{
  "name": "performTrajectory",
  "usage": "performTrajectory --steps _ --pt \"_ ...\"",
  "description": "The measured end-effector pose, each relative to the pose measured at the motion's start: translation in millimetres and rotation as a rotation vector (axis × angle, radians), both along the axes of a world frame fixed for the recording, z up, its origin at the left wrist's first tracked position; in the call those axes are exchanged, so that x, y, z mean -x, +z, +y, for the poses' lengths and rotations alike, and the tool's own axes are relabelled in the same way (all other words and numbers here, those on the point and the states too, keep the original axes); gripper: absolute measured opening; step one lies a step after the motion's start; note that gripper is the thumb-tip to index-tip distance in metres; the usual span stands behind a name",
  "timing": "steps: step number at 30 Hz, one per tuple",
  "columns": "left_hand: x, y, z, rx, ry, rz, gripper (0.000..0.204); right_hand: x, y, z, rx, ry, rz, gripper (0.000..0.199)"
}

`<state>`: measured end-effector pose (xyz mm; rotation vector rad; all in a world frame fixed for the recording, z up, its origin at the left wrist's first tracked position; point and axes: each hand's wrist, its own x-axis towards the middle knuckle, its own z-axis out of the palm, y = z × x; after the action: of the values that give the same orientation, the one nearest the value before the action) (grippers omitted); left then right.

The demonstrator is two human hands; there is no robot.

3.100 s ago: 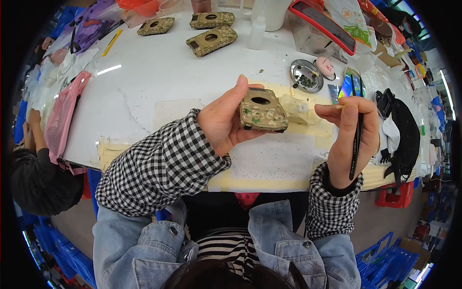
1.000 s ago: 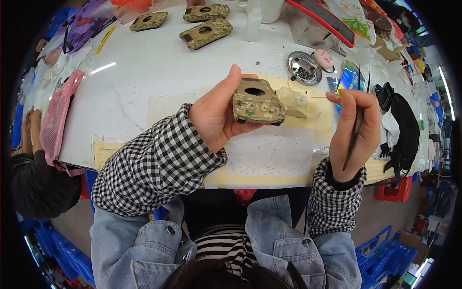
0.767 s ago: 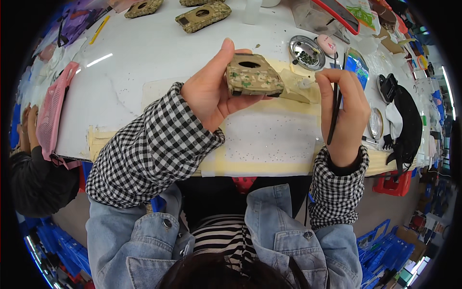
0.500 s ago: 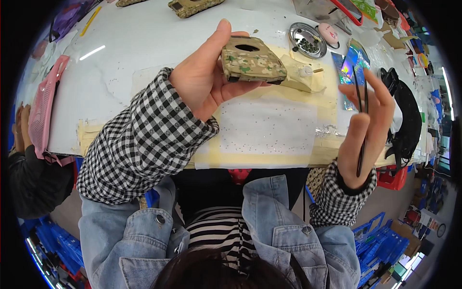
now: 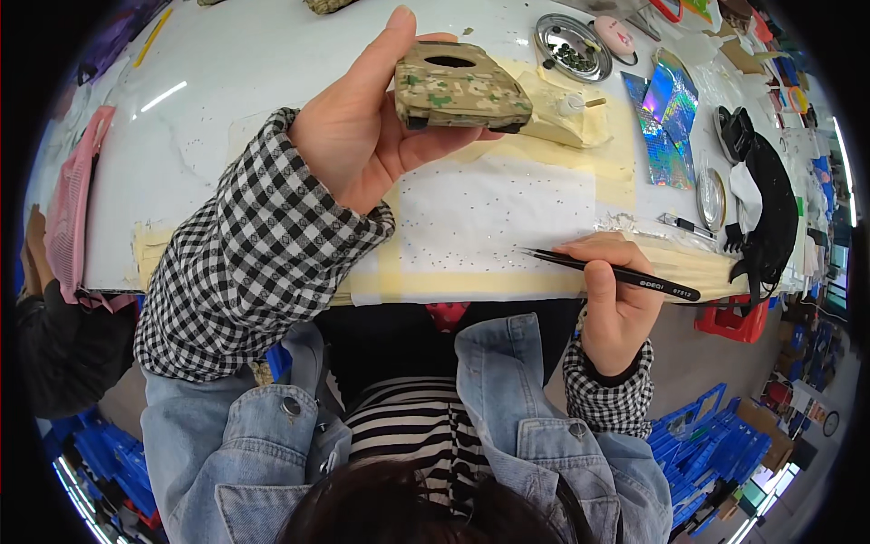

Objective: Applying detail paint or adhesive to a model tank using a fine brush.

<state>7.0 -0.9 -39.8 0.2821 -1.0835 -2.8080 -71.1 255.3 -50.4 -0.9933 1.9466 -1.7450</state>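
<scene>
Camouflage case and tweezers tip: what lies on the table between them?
Head view: between the camouflage case and tweezers lies only the white sheet, dotted with tiny specks.

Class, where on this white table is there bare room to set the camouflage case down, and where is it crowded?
Bare: the white table left of the left hand holding the camouflage case. Crowded: the right side, around the metal dish, shiny foil and black cloth.

A shiny, holographic foil sheet packet [image 5: 664,118], rainbow blue and silver, lies flat on the white table [image 5: 227,82] at about two o'clock. No screens or signs can be made out anywhere else.
</scene>
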Motion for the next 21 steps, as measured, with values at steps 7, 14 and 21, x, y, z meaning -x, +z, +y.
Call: performTrajectory --steps 7,14,21 --pt "8 19 12 -0.115 0.056 -0.208 0.050 1 -4 -1 -0.050 -0.033 0.058 0.009" --pt "7 21 13 -0.079 0.045 -0.207 0.050 0 -4 -2 -0.050 -0.039 0.070 0.009" --pt "6 12 7 -0.118 -0.004 -0.162 0.050 1 -5 -2 -0.049 -0.032 0.080 0.009"
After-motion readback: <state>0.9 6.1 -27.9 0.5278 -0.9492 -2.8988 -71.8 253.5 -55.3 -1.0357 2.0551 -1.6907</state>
